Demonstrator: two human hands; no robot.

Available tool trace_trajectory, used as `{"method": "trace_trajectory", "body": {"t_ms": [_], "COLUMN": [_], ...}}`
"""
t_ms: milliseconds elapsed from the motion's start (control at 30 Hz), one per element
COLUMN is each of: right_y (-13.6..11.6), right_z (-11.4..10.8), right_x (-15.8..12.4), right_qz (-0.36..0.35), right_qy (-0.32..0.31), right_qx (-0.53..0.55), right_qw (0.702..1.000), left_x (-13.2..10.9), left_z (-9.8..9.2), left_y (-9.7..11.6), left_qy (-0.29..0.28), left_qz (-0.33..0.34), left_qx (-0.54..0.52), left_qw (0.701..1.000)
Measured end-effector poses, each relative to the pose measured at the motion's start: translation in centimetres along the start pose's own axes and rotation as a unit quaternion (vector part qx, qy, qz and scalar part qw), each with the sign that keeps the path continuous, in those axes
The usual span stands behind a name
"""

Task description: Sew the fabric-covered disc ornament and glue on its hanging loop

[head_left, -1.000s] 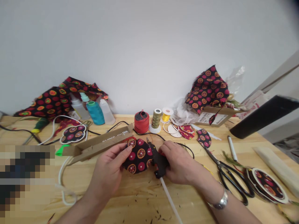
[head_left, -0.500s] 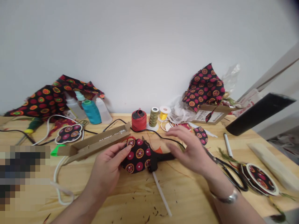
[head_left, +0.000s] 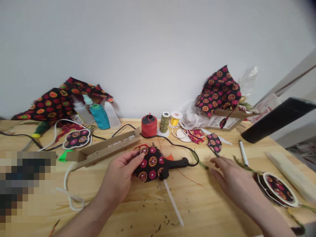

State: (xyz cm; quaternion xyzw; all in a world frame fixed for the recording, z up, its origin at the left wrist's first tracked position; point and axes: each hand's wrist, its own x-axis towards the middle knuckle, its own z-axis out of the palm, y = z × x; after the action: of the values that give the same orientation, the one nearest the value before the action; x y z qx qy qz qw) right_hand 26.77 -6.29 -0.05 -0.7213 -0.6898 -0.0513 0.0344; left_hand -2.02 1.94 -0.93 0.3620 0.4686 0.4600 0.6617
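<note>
My left hand (head_left: 120,172) pinches the left edge of a rounded dark fabric piece (head_left: 148,168) with red and orange circle motifs and small pearly beads. Behind the piece's right side lies a black glue gun (head_left: 176,163), a white glue stick (head_left: 174,202) jutting from its back. My right hand (head_left: 232,176) is low over the table to the right, thumb and forefinger apart. Just beyond its fingertips show the scissors' tips (head_left: 216,153), near a curved fabric scrap (head_left: 214,142); hand and forearm hide the rest of the scissors.
A long cardboard box (head_left: 106,149) lies left of the fabric piece. Red thread (head_left: 149,126), green thread (head_left: 165,122) and yellow thread (head_left: 175,119) stand by the wall. A black cord (head_left: 195,153) loops from the glue gun. A stacked round fabric piece (head_left: 280,189) and a marker (head_left: 243,153) lie right.
My right hand has moved right and down from above the glue gun's handle to over the scissors. My left hand still holds the fabric piece. The view has shifted slightly.
</note>
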Motion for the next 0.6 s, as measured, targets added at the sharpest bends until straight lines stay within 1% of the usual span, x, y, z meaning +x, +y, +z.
{"method": "trace_trajectory", "body": {"t_ms": [100, 200, 333, 467, 500, 600], "right_y": [-0.2, -0.1, 0.1, -0.2, -0.3, -0.2], "right_z": [1.8, 2.8, 2.6, 2.1, 2.2, 2.5], "right_x": [-0.4, -0.8, -1.2, -1.2, -1.2, -1.1], "right_qz": [-0.01, -0.007, 0.002, 0.016, 0.017, 0.009], "right_qy": [0.02, 0.024, 0.018, 0.053, 0.052, 0.017], "right_qx": [-0.003, -0.013, 0.004, -0.015, -0.021, -0.008], "right_qw": [1.0, 1.0, 1.0, 0.998, 0.998, 1.0], "left_x": [0.0, 0.0, -0.1, -0.2, -0.2, -0.3], "left_z": [0.2, 0.4, 0.4, 0.3, 0.3, 0.4], "left_y": [0.1, 0.3, 0.3, 0.3, 0.3, 0.5], "left_qy": [0.0, -0.001, -0.004, -0.005, -0.007, -0.012], "left_qz": [-0.007, -0.022, -0.028, -0.028, -0.028, -0.029], "left_qx": [-0.003, -0.017, -0.026, -0.029, -0.028, -0.027], "left_qw": [1.0, 1.0, 0.999, 0.999, 0.999, 0.999]}}
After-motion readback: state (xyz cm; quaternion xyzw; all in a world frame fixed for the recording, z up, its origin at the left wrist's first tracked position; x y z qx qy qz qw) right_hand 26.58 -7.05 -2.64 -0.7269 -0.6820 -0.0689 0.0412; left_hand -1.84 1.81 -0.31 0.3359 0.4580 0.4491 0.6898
